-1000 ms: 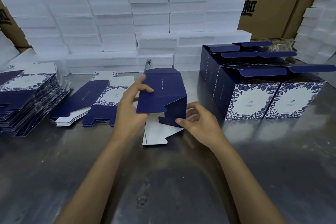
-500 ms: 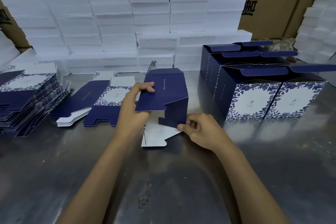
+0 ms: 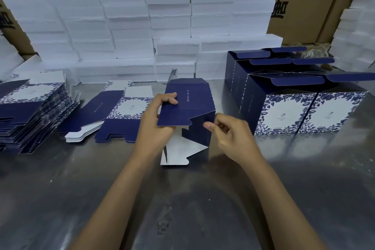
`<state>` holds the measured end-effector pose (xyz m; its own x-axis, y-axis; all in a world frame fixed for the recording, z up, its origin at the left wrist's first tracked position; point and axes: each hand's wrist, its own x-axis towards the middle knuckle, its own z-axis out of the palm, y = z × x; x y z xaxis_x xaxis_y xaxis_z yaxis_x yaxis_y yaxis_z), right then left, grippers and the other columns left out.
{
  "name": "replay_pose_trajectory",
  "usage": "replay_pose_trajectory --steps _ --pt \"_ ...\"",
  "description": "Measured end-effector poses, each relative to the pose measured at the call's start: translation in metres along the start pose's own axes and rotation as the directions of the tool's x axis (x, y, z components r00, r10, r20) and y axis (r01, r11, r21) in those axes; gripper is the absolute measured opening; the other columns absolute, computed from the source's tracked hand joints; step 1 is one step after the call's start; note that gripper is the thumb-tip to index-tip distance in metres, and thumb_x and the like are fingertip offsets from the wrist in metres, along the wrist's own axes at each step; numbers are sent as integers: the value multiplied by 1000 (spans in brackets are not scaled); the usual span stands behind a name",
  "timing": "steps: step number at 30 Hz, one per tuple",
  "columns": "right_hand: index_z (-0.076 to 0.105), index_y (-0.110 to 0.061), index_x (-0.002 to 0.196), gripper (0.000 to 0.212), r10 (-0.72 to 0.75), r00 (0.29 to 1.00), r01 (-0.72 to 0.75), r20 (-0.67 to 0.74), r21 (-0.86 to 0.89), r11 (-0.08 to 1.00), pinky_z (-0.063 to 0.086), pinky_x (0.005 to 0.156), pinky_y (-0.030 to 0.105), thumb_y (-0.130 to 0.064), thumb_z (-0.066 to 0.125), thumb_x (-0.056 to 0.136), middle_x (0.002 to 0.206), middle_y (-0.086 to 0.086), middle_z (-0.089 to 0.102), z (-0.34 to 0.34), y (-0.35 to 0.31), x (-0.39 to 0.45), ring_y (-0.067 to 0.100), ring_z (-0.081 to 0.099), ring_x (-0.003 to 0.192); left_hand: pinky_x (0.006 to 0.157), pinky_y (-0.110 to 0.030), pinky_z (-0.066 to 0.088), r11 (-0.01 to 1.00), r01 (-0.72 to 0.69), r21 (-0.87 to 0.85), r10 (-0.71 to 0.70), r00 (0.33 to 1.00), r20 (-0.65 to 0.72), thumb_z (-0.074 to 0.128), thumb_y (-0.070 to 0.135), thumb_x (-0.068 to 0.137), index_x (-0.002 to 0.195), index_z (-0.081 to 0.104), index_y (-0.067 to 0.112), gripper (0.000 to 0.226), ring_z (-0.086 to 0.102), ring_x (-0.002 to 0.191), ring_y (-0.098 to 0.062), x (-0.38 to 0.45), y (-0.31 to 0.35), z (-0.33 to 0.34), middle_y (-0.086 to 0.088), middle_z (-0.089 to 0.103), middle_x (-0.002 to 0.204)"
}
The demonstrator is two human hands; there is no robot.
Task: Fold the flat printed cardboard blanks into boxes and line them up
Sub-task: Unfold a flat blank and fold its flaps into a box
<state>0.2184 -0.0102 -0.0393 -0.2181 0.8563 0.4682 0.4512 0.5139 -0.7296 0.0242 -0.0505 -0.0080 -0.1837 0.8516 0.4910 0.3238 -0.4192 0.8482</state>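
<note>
Navy cardboard blank (image 3: 187,105) stands half-opened on the steel table (image 3: 182,199): left hand (image 3: 157,122) grips its top panel steady while right hand (image 3: 229,136) pinches a side flap, apparently to fold it inward.

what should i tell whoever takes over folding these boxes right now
Left hand grips the half-opened navy cardboard blank by its left panel; right hand pinches its right side panel. Its white bottom flaps hang unfolded over the grey metal table.
Done: a block of folded navy floral-print boxes stands to the right, top flaps open.
Left: close this blank's bottom, set it with the block, then work through the small pile of flat blanks and the tall stack of flat blanks to the left.
</note>
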Motion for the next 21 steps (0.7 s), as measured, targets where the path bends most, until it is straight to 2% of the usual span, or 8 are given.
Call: replay_pose_trajectory --steps 4,6,8,10,12,15,18,21 --pt "53 -11 68 34 62 998 -58 -28 114 992 36 61 25 -24 73 92 61 -6 46 -4 -2 1 8 40 60 96 -31 48 999 28 15 -29 999 15 70 -10 81 103 59 18 37 58 121 0 2 -4 -2 8 60 134" --pt "56 -16 79 22 108 988 -77 -113 253 964 42 72 27 -24 74 90 78 -8 56 -6 -8 3 10 50 73 95 -36 48 999 45 17 -46 998 31 73 -6 80 105 59 20 39 56 124 -3 3 -5 -2 11 57 137" --pt "57 -24 97 23 153 975 -90 -162 342 935 45 89 30 -37 72 85 105 -11 60 -6 -15 2 9 57 100 94 -23 48 998 53 24 -55 995 89 78 -1 78 110 58 25 46 52 125 3 1 -5 0 15 50 143" --pt "56 -34 118 39 138 981 -85 -140 327 941 40 105 30 -46 71 84 129 -19 54 -5 -20 0 1 48 127 85 -9 47 998 55 28 -59 984 167 81 2 77 119 56 28 55 48 122 15 -1 -5 3 18 40 151" --pt "53 -39 133 49 101 991 -69 -91 305 950 33 115 32 -42 74 88 145 -25 44 -3 -22 -1 0 35 141 87 -2 41 997 40 66 -54 970 238 82 3 76 127 53 30 65 38 126 22 -1 -4 4 18 29 156" --pt "51 -42 139 55 87 995 -73 -39 272 960 26 119 25 -36 75 90 156 -25 33 -1 -22 -2 -7 24 145 95 1 32 988 12 152 -63 941 332 87 11 73 136 47 35 78 24 137 19 1 -5 -1 22 17 160" --pt "54 -42 137 53 87 996 -82 -9 266 961 28 117 23 -30 75 90 158 -23 29 1 -20 -2 -8 25 144 96 0 33 987 15 160 -76 920 384 89 15 72 139 44 37 84 20 140 17 2 -5 -6 25 12 160" --pt "59 -35 130 45 78 997 -69 -21 277 959 31 108 8 -25 76 90 157 -18 32 3 -19 -1 -15 29 139 92 1 35 988 9 156 -69 921 383 89 21 71 139 45 36 83 22 136 20 3 -5 -5 24 16 157"
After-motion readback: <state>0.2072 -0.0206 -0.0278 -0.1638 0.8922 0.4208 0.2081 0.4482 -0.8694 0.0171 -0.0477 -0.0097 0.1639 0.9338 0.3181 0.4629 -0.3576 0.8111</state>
